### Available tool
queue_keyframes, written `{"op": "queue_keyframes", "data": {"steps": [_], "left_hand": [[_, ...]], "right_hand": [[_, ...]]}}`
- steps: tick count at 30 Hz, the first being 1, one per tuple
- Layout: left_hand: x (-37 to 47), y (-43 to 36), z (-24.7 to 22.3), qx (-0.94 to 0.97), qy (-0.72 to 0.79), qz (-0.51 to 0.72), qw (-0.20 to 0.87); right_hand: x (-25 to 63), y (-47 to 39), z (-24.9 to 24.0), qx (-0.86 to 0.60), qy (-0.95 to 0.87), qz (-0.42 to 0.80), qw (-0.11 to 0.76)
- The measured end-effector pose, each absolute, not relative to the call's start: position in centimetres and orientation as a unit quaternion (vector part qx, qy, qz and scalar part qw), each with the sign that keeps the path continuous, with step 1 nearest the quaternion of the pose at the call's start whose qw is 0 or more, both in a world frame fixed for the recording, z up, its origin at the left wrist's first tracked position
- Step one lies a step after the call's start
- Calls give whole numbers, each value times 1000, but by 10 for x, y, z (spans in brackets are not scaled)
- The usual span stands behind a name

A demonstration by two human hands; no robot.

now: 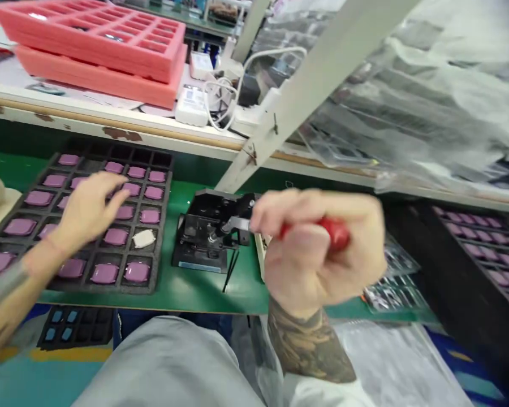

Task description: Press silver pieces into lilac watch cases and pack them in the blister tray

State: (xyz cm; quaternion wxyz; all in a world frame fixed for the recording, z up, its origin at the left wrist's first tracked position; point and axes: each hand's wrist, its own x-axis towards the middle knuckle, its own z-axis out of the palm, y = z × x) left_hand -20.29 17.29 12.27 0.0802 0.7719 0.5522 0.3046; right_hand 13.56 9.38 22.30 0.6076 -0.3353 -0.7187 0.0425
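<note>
My right hand point(322, 254) is closed around the red handle point(337, 233) of a lever. Its metal arm point(238, 224) leads to a black clamping fixture point(203, 232) on the green bench. My left hand point(91, 206) is over the black foam tray point(146, 289), thumb and fingers apart, with nothing visible between them. Purple watch-like cases point(116, 236) fill many of the tray's pockets, and one pale case point(144, 239) lies near the right side. Whether my left fingertips touch a case, I cannot tell. Blur softens my right hand.
Pink foam trays point(102, 85) are stacked on the shelf beside white boxes and a white cable point(237, 90). A slanted white post point(288, 107) stands behind the fixture. At right are plastic-wrapped stacks point(428, 107) and another tray of purple cases point(487, 249). Black tweezers point(230, 271) lie by the fixture.
</note>
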Motion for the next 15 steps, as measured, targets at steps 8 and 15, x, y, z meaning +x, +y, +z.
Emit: {"op": "queue_keyframes", "data": {"steps": [8,15], "left_hand": [[-78,-29,70,720,375,388,437],[-52,-52,24,593,444,292,605]], "right_hand": [[158,43,102,-464,-598,6,653],[154,27,2,-560,-768,113,290]]}}
